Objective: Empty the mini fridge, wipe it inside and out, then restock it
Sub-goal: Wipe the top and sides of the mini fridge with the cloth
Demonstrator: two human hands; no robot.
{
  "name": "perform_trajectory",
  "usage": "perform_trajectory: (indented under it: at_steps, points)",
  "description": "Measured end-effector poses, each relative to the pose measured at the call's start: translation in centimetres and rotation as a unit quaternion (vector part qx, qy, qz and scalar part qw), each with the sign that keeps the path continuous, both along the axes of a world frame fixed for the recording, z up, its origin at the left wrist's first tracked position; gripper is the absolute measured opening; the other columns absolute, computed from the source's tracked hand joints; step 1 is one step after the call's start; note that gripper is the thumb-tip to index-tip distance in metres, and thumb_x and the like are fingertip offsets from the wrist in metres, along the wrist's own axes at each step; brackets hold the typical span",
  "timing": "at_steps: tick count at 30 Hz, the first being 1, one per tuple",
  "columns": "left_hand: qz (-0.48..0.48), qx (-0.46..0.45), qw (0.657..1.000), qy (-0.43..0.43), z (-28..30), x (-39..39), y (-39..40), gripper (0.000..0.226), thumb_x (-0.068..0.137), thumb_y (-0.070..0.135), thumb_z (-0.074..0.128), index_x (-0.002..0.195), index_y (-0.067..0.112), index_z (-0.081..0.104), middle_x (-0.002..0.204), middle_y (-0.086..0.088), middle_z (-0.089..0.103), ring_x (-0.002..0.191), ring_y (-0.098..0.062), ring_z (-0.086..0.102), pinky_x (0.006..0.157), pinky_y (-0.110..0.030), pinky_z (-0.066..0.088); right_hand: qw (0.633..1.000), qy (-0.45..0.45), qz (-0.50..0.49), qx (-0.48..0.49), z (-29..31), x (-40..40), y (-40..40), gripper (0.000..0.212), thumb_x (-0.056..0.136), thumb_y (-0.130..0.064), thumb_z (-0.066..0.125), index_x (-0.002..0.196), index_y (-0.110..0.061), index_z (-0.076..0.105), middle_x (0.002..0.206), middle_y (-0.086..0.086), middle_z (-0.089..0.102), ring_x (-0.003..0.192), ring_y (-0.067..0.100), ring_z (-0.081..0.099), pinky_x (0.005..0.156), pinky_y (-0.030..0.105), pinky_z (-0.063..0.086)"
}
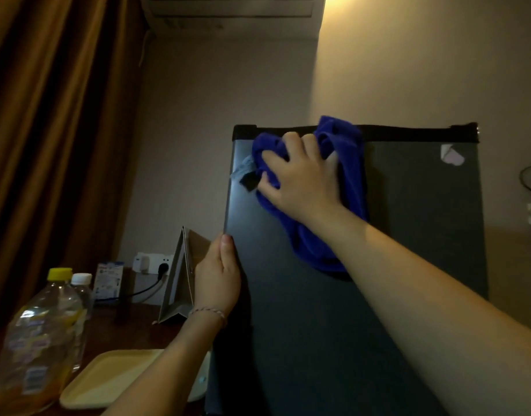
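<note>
Your right hand [300, 178] is clenched on the blue cloth [345, 163] and presses it flat on the dark fridge [408, 235], near its far left corner. The cloth is bunched under your fingers, and a long tail of it lies back along the surface toward you, under your wrist. Your left hand [217, 276] grasps the fridge's left edge, thumb on top and fingers curled around the side, so it holds the fridge steady.

The surface runs long from you to the far black strip, and most of it still unwiped seems to lie to the right of the cloth and nearer to you. So the next stroke should go rightward or back, and your right hand is already there.

On the table [132, 328] at left stand two bottles [39, 334], a small carton [108, 280], a folded card [180, 283] and a yellow tray [114, 376]; in this dim light I cannot tell if they came from the fridge
</note>
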State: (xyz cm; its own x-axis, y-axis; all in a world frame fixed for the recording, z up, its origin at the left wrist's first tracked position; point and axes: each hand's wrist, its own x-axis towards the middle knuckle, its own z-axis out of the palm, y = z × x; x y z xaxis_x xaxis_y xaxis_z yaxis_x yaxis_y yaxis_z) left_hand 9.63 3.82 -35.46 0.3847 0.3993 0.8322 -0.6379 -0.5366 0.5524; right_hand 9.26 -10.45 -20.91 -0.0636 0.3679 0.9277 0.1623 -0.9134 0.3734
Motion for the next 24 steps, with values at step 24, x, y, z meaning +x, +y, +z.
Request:
perform_trajectory:
  at_steps: [24]
  points:
    - [0.009,-0.010,0.999,0.038,-2.6,0.2,-0.3,0.043,0.107,0.042,0.022,0.100,0.016,0.054,0.079,0.000,0.058,0.073,-0.008,0.056,0.067,-0.028,0.040,0.981,0.008,-0.014,0.193,-19.0,-0.2,-17.6,0.033,0.090,-0.043,0.053,0.117,-0.025,0.060,0.130,0.013,0.046,0.118,0.039,0.040,0.078,0.066,0.045]
